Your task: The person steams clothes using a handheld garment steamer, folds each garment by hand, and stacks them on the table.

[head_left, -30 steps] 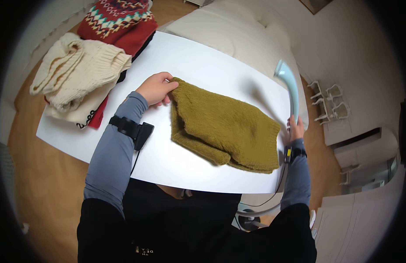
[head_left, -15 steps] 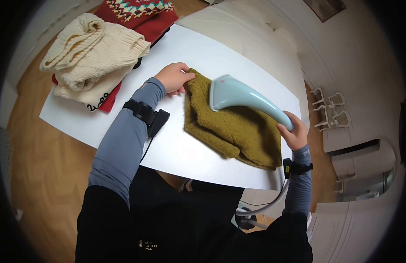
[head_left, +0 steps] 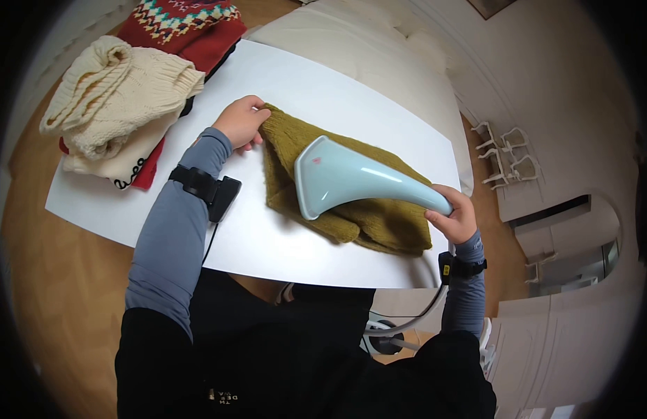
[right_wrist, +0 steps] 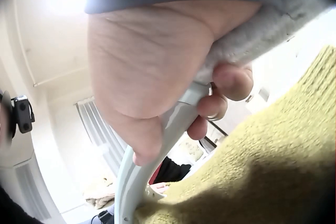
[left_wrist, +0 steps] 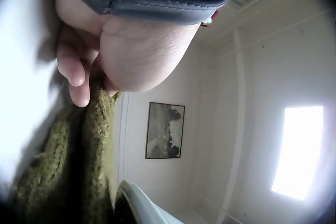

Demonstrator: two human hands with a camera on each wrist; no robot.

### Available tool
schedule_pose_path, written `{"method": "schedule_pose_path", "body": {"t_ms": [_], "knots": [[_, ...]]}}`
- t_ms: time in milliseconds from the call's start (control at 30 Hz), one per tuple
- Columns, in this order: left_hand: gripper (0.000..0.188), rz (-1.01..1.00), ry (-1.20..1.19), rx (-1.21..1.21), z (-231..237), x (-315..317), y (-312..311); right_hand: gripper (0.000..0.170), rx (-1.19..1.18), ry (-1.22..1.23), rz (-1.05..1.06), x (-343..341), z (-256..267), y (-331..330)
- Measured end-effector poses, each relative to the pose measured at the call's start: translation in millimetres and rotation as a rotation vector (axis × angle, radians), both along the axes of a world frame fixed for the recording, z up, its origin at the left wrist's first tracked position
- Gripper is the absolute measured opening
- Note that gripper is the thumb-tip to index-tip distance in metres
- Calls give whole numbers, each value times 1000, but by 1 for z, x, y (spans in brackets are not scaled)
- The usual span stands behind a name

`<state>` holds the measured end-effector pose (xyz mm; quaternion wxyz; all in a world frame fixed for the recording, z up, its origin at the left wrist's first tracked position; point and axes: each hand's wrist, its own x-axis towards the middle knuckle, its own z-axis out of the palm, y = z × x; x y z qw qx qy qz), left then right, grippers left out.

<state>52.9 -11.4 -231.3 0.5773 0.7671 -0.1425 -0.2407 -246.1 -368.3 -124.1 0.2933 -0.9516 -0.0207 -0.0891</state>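
Note:
A folded olive-green knit sweater (head_left: 396,227) lies on the white table. At its upper left corner my left hand (head_left: 241,124) pinches the edge between thumb and fingers; the left wrist view shows the knit fabric (left_wrist: 97,134) below the fingertips. My right hand (head_left: 454,213) grips the handle of a pale blue garment steamer (head_left: 358,174), its fingers wrapped round the handle in the right wrist view. The steamer's wide head faces left over the middle of the sweater and hides part of it. A grey hose (right_wrist: 262,35) runs from the handle back past the wrist.
Folded knitwear is stacked at the table's left end: a cream cable-knit sweater (head_left: 128,91) on top, a red patterned one (head_left: 184,28) behind. A bed (head_left: 351,42) adjoins the table's (head_left: 225,244) far side. The steamer's base (head_left: 386,341) stands below the near edge.
My right hand has brought the steamer from beyond the sweater's right end in over the sweater, with its head moving left. My left hand keeps its hold on the corner.

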Motion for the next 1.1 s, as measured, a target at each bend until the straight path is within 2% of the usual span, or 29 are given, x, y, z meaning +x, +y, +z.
{"method": "schedule_pose_path", "body": {"t_ms": [33, 67, 367, 433, 500, 600, 700, 767, 833, 900, 967, 1033, 1100], "knots": [[29, 33, 0, 0, 1, -1, -1, 46, 96, -15, -85, -11, -2, -9], [36, 20, 13, 12, 0, 1, -1, 47, 79, -40, -105, -20, -5, -19], [33, 77, -19, -124, -16, 7, -6, 46, 178, 50, -405, -100, -18, -77], [32, 186, -39, -122, -13, 4, -6, 47, 197, 64, -450, -117, -22, -91], [32, 183, -74, -98, -18, 11, -4, 48, 121, 70, -470, -133, -31, -105], [27, 307, -141, -216, -35, 30, 0, 48, 37, 99, -566, -143, -43, -113], [24, 384, -347, -353, -77, 67, 2, 48, 43, 105, -678, -139, -49, -110], [24, 407, -394, -313, -77, 69, 7, 47, 73, 112, -688, -134, -48, -105], [25, 418, -454, -275, -74, 69, 8, 45, 85, 96, -830, -119, -50, -100], [25, 455, -472, -262, -74, 70, 11, 47, 50, 60, -844, -109, -63, -112], [25, 438, -472, -282, -78, 74, 12, 51, -153, -58, -848, -95, -77, -123], [26, 404, -434, -303, -82, 78, 13, 53, -146, -59, -893, -85, -80, -126], [28, 380, -446, -250, -80, 73, 16, 56, -253, -30, -872, -75, -87, -133]]}}
